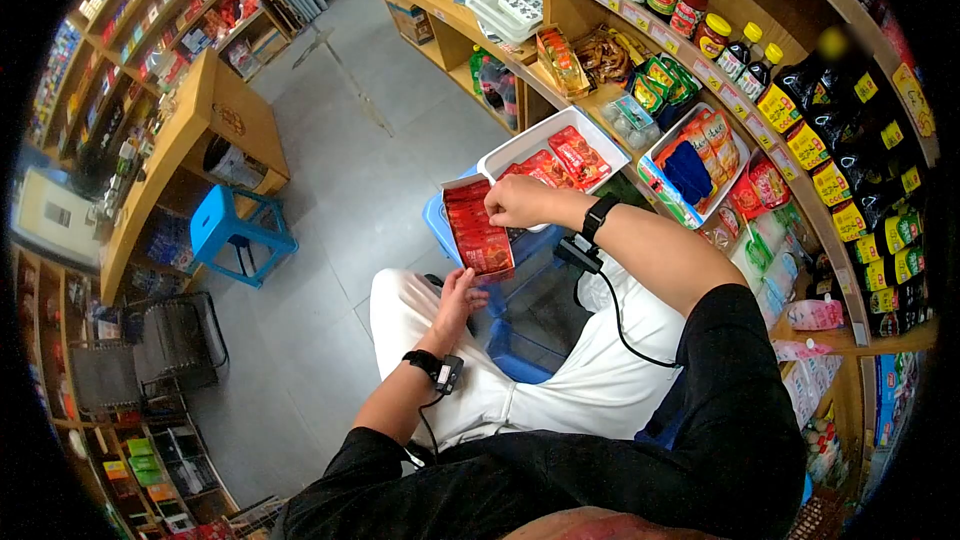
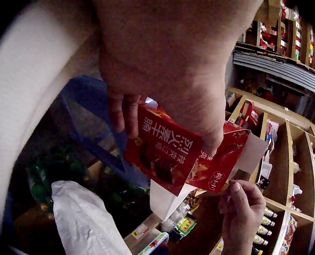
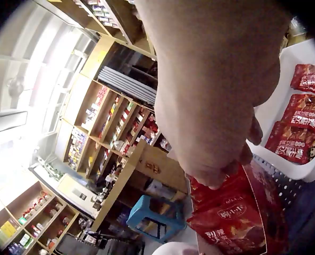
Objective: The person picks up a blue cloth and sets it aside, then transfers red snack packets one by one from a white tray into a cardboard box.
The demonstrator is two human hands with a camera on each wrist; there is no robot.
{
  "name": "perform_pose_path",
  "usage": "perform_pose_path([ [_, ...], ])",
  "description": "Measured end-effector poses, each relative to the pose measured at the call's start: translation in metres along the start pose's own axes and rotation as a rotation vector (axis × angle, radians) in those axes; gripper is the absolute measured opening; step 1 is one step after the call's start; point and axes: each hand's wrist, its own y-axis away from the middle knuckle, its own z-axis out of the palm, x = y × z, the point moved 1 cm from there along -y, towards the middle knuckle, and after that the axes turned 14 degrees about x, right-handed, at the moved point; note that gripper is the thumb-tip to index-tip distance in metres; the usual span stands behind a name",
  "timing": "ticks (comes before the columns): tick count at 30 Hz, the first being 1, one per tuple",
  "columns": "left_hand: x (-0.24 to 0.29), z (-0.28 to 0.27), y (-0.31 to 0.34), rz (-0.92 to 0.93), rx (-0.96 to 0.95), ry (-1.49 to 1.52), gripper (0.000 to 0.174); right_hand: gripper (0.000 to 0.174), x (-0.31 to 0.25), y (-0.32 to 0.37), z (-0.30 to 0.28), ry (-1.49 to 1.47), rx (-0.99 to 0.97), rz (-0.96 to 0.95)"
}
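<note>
A red cardboard box with an open top and printed sides is tilted above my lap, filled with rows of red snack packets. My left hand grips the near end of the box; in the left wrist view its thumb and fingers lie on opposite sides. At the other end, my right hand reaches into the box with curled fingers, pinching a red packet at its upper edge. Beyond the box stands a white tray with several like packets lying flat in it.
A blue plastic stool is under the box and tray. At the right, a wooden shelf carries bottles, bagged goods and another white bin of packets. Across the floor are a blue stool, a wooden counter and a dark chair.
</note>
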Motion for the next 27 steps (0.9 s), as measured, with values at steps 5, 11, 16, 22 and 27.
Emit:
perform_pose_path([
  [5, -0.001, -0.001, -0.001, 0.0, -0.005, -0.001, 0.065, 0.017, 0.001, 0.001, 0.0, 0.006, -0.006, 0.005],
  [11, 0.001, 0.0, 0.001, 0.001, -0.011, -0.003, 0.064, 0.019, 0.002, 0.001, 0.001, 0.036, 0.005, 0.054],
  [16, -0.003, -0.003, -0.004, -0.002, -0.011, 0.007, 0.064, 0.022, 0.005, -0.007, -0.003, 0.1, 0.067, 0.132],
  [22, -0.001, -0.002, -0.001, -0.003, -0.014, 0.005, 0.063, 0.022, 0.017, -0.005, -0.008, 0.089, 0.189, 0.229],
  [27, -0.002, -0.002, -0.004, -0.005, -0.012, 0.004, 0.063, 0.025, 0.029, -0.001, -0.016, 0.089, 0.323, 0.339],
])
